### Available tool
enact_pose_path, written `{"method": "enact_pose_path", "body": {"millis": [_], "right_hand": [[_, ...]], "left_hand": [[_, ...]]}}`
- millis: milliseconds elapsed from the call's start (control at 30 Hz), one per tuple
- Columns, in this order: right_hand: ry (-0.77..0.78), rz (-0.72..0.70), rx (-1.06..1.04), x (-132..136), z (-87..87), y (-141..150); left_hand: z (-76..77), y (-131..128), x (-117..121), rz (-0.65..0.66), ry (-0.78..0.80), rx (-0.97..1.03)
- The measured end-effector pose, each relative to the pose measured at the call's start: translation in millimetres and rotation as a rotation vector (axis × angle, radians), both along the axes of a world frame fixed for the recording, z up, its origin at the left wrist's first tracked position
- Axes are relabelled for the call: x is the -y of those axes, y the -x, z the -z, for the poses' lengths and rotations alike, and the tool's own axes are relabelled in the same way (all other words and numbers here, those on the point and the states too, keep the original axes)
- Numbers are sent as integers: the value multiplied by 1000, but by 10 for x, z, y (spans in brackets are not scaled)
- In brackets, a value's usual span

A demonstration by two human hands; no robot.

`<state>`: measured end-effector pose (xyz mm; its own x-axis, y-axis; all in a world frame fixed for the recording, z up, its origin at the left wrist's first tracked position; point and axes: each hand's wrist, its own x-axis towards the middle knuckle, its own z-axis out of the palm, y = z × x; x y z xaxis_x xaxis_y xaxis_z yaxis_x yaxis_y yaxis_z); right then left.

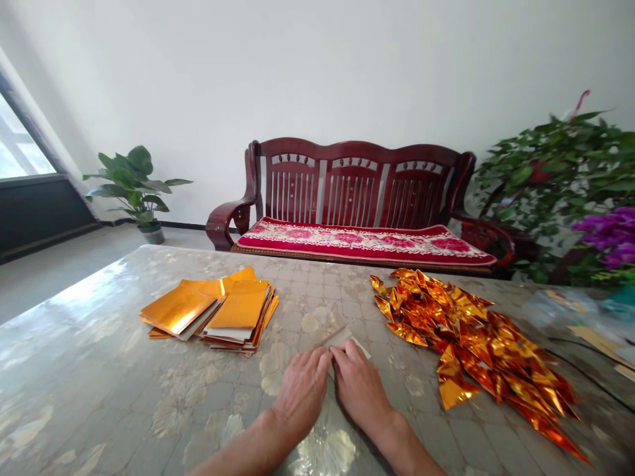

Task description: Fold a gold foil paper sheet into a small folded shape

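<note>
A small sheet of paper (343,335), pale side up, lies on the table in front of me, mostly covered by my fingers. My left hand (303,380) is closed on its near left edge. Right beside it, my right hand (361,380) pinches the same sheet, and the fingertips of both hands meet. To the left sits a loose stack of gold foil paper (238,305), some sheets with their pale backs showing. On the right spreads a heap of folded gold foil pieces (476,330) with pointed ends.
The table (198,410) has a glossy floral cover. A clear plastic bag (558,307) and a dark cable (590,373) lie at its right end. Behind stands a wooden bench (347,178) with a red floral cushion (367,244). Potted plants (131,185) flank it.
</note>
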<state>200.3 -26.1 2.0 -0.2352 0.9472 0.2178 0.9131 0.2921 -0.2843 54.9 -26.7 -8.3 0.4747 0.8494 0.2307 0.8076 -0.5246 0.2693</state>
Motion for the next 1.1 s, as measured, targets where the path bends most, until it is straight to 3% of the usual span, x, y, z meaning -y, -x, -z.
{"method": "enact_pose_path", "body": {"millis": [300, 667, 767, 967, 1100], "right_hand": [[-48, -93, 55, -42, -207, -336], [-15, -138, -41, 2, -134, -270], [-36, -103, -33, -18, -139, -330], [24, -167, 11, -18, -213, -480], [5, -183, 57, -12, -167, -493]], "left_hand": [[-2, 192, -233, 118, -45, 11], [-125, 117, -180, 125, -70, -55], [-161, 162, -175, 144, -66, -76], [-205, 315, -236, 219, 0, -86], [-241, 350, -253, 231, 37, -81]]}}
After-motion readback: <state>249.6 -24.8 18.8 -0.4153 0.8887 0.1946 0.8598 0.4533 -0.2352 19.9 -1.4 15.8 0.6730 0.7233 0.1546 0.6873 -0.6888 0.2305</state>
